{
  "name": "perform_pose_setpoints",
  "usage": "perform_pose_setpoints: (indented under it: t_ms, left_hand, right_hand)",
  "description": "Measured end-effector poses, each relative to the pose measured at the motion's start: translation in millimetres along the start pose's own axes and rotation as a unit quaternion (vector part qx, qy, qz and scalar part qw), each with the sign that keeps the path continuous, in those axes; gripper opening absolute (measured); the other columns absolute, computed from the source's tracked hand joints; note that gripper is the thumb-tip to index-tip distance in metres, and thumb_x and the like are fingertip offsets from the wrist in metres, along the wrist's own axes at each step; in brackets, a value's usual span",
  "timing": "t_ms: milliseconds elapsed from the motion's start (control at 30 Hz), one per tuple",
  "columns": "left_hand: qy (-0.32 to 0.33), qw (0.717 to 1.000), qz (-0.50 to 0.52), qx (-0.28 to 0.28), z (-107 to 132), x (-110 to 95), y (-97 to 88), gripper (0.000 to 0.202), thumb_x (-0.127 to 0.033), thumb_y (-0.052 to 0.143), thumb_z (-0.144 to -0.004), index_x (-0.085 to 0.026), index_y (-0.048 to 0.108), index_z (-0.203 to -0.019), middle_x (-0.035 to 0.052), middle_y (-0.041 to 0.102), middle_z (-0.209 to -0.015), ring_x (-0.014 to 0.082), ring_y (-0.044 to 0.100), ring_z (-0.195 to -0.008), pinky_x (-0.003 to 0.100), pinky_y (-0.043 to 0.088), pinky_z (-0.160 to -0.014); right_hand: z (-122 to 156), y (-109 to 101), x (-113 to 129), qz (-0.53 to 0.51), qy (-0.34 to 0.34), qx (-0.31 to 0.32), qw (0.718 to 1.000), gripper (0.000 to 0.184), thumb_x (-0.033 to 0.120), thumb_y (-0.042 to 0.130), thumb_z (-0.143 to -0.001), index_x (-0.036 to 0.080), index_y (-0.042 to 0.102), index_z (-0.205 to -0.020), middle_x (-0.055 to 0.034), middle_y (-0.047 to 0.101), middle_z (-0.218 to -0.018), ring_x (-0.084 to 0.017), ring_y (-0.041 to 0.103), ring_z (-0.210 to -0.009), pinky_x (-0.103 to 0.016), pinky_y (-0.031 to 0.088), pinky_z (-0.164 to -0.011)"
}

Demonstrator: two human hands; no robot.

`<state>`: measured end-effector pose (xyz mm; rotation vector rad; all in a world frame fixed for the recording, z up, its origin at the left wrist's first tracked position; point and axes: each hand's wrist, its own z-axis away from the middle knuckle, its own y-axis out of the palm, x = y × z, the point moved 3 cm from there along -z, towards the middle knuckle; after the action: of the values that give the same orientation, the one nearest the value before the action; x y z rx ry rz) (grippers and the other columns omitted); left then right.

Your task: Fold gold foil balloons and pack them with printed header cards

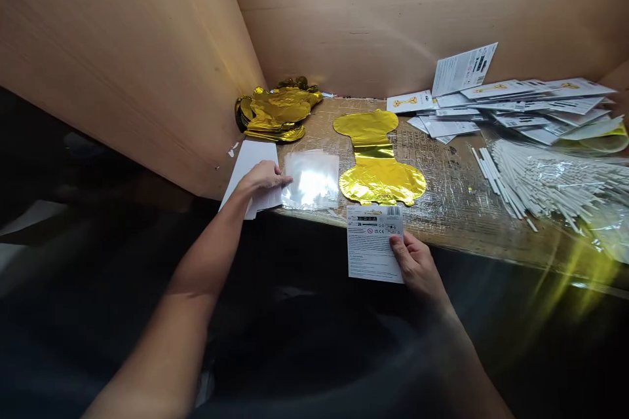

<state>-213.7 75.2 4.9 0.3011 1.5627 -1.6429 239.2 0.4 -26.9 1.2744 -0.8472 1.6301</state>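
My left hand [263,182] lies on a stack of white paper sheets [249,170] at the table's near left corner, with its fingertips at the edge of a pile of clear plastic bags [310,180]. I cannot tell whether it grips the sheets. My right hand [415,265] holds a printed white card with a barcode [373,243] by its lower right edge, just off the table's near edge. Beyond the card, a flat gold foil balloon [378,157] lies on the table.
A heap of gold foil balloons [278,114] sits in the back corner between wood-veneer walls [383,6]. Several printed cards [521,105] are spread at the back right, and a bundle of white sticks [550,177] lies at the right. Plastic sheeting covers the table [457,209].
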Motion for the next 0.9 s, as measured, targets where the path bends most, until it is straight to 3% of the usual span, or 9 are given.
perform_pose_setpoints:
  t_ms: [67, 233, 367, 433, 567, 633, 700, 767, 900]
  left_hand:
    - [-0.031, 0.997, -0.051, 0.054, -14.4, 7.5, -4.0, 0.048, -0.044, 0.1, -0.052, -0.022, 0.057, -0.056, 0.0046, 0.057, -0.058, 0.031, 0.062, -0.078, 0.034, 0.039, -0.071]
    - [-0.012, 0.998, -0.044, -0.044, -31.2, 13.0, -12.3, 0.053, -0.037, 0.103, -0.039, -0.024, 0.057, -0.062, 0.0002, 0.056, -0.057, 0.0257, 0.059, -0.072, 0.03, 0.034, -0.068]
    - [-0.023, 1.0, -0.009, 0.003, -39.3, 15.0, -11.5, 0.047, -0.034, 0.1, -0.044, -0.024, 0.054, -0.052, -0.0019, 0.047, -0.045, 0.0217, 0.054, -0.061, 0.032, 0.031, -0.062]
    - [-0.012, 0.999, 0.034, -0.001, -41.2, 11.1, -12.7, 0.045, -0.032, 0.098, -0.047, -0.023, 0.054, -0.052, -0.0029, 0.046, -0.043, 0.0182, 0.05, -0.056, 0.031, 0.031, -0.06]
    - [0.039, 0.992, 0.112, -0.052, -40.6, -4.7, -20.1, 0.038, -0.039, 0.086, -0.068, -0.022, 0.052, -0.066, -0.0005, 0.059, -0.059, 0.016, 0.058, -0.063, 0.029, 0.041, -0.065]
    - [0.072, 0.972, 0.201, -0.102, -36.2, -15.6, -24.7, 0.036, -0.037, 0.079, -0.074, -0.022, 0.047, -0.071, 0.0028, 0.068, -0.072, 0.0158, 0.066, -0.071, 0.029, 0.048, -0.071]
    - [0.091, 0.941, 0.305, -0.113, -26.8, -28.9, -21.4, 0.036, -0.034, 0.076, -0.076, -0.022, 0.042, -0.075, 0.0048, 0.073, -0.08, 0.0168, 0.071, -0.074, 0.032, 0.054, -0.075]
    - [0.106, 0.921, 0.37, -0.058, -10.3, -46.5, -4.3, 0.036, -0.034, 0.075, -0.075, -0.022, 0.041, -0.079, 0.0051, 0.075, -0.082, 0.0199, 0.075, -0.072, 0.035, 0.058, -0.072]
    - [0.155, 0.899, 0.389, 0.13, 46.6, -87.4, 59.7, 0.035, -0.032, 0.08, -0.076, -0.02, 0.048, -0.079, 0.006, 0.077, -0.083, 0.0233, 0.078, -0.068, 0.034, 0.06, -0.063]
  right_hand:
    - [-1.9, 4.1, 1.4, -0.003, -0.01, 0.0, 1.0, 0.047, 0.067, 0.068, -0.095, 0.027, 0.077, -0.118, -0.0141, 0.081, -0.121, -0.04, 0.078, -0.106, -0.053, 0.066, -0.088]
    - [-4.4, 9.5, 1.5, -0.006, -0.011, -0.001, 1.0, 0.05, 0.067, 0.069, -0.094, 0.026, 0.077, -0.12, -0.0144, 0.082, -0.117, -0.041, 0.077, -0.109, -0.053, 0.067, -0.087]
    - [-2.8, 10.7, 1.5, 0.0, -0.01, 0.007, 1.0, 0.051, 0.068, 0.07, -0.093, 0.025, 0.078, -0.118, -0.0132, 0.082, -0.114, -0.04, 0.079, -0.101, -0.052, 0.068, -0.082]
    - [-0.9, 10.9, 2.5, 0.002, -0.011, 0.007, 1.0, 0.051, 0.068, 0.07, -0.093, 0.025, 0.078, -0.119, -0.0131, 0.082, -0.114, -0.039, 0.078, -0.1, -0.052, 0.067, -0.083]
    - [3.9, 8.2, 5.0, 0.015, -0.024, 0.01, 1.0, 0.048, 0.066, 0.069, -0.094, 0.025, 0.078, -0.117, -0.012, 0.082, -0.114, -0.038, 0.078, -0.099, -0.05, 0.066, -0.085]
    - [5.4, 6.0, 5.7, 0.018, -0.023, 0.02, 0.999, 0.047, 0.066, 0.068, -0.095, 0.024, 0.079, -0.116, -0.011, 0.082, -0.11, -0.037, 0.077, -0.097, -0.048, 0.065, -0.084]
    - [4.9, 4.7, 7.7, 0.015, -0.022, 0.024, 0.999, 0.047, 0.065, 0.068, -0.095, 0.024, 0.079, -0.116, -0.0102, 0.082, -0.108, -0.037, 0.077, -0.098, -0.047, 0.064, -0.085]
    - [1.3, 6.4, 13.3, -0.001, -0.037, 0.019, 0.999, 0.046, 0.064, 0.07, -0.093, 0.025, 0.08, -0.116, -0.0098, 0.081, -0.111, -0.036, 0.075, -0.107, -0.047, 0.063, -0.092]
    - [-20.4, 19.2, 32.1, -0.102, -0.066, 0.006, 0.993, 0.049, 0.065, 0.078, -0.085, 0.026, 0.078, -0.115, -0.0086, 0.08, -0.116, -0.033, 0.073, -0.116, -0.047, 0.061, -0.099]
